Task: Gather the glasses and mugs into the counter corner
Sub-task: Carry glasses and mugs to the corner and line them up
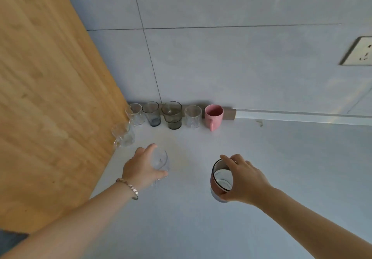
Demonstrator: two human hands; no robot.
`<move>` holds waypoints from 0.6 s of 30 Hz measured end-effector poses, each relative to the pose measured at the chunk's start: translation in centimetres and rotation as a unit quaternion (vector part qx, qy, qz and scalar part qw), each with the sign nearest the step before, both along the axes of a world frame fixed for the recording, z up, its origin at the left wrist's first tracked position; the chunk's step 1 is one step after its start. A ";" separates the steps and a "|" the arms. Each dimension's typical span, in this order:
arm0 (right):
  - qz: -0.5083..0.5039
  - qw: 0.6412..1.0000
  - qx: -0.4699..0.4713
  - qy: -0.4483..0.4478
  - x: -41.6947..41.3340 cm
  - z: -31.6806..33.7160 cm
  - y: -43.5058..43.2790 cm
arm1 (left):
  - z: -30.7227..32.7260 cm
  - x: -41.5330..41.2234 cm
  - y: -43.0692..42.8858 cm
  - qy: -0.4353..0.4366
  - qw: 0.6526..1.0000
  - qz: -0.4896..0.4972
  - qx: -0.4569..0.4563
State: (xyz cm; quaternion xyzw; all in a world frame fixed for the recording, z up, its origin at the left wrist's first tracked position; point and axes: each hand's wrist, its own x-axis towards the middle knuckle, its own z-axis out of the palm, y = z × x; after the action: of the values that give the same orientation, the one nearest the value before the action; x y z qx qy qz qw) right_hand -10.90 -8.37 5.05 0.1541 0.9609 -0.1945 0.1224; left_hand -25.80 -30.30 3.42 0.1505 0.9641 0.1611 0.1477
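Head view shows the left hand (141, 168) wrapped round a clear glass (161, 161) and the right hand (242, 180) clamped on a brown mug (220, 180) (both near the corner row), so a careless set-down could knock the clear mug (123, 136) on the tabletop (281, 168).

left hand (141, 169) grips clear glass (160, 161) | right hand (244, 179) grips dark-rimmed mug (221, 180)

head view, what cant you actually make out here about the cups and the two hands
- Clear glass in the left hand: its base is hidden by the fingers, so touching the counter or lifted is unclear.
- Dark-rimmed mug in the right hand: any handle is covered by the palm.
- Clear glasses by the wooden panel: outlines blur into the background.
- Wall socket: cut off by the right edge.
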 end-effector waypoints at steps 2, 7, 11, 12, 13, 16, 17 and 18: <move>-0.012 1.000 -0.002 0.002 -2.6 -0.5 -1.0 | -0.8 -4.5 0.1 0.007 1.000 -0.010 -0.003; -0.034 0.999 -0.007 -0.003 -7.7 -2.0 -2.2 | -3.3 -13.5 0.9 0.013 1.000 -0.005 0.018; -0.047 0.999 -0.006 -0.006 -10.4 -3.4 -2.7 | -5.3 -17.5 1.4 0.011 1.000 -0.005 0.024; -0.046 0.999 -0.005 -0.009 -11.0 -3.7 -2.8 | -5.7 -18.1 1.4 0.009 1.000 -0.011 0.023; -0.043 0.999 -0.004 -0.014 -11.7 -4.0 -2.8 | -6.1 -18.5 1.5 0.007 1.000 -0.019 0.021; -0.033 0.999 -0.005 -0.023 -14.2 -4.7 -3.3 | -7.3 -19.2 1.2 -0.010 0.999 -0.034 0.014; -0.031 0.999 -0.006 -0.021 -15.2 -4.9 -3.6 | -7.8 -19.3 1.1 -0.012 0.999 -0.037 0.016; -0.029 0.999 -0.008 -0.019 -16.3 -5.1 -3.8 | -8.1 -19.5 1.0 -0.011 0.999 -0.037 0.020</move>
State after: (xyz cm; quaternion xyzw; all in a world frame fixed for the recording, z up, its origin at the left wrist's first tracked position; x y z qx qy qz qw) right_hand -27.22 -12.17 -0.02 0.1850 0.9518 -0.2030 0.1365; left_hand -45.29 -29.32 -4.73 0.1876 0.9528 0.1761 0.1610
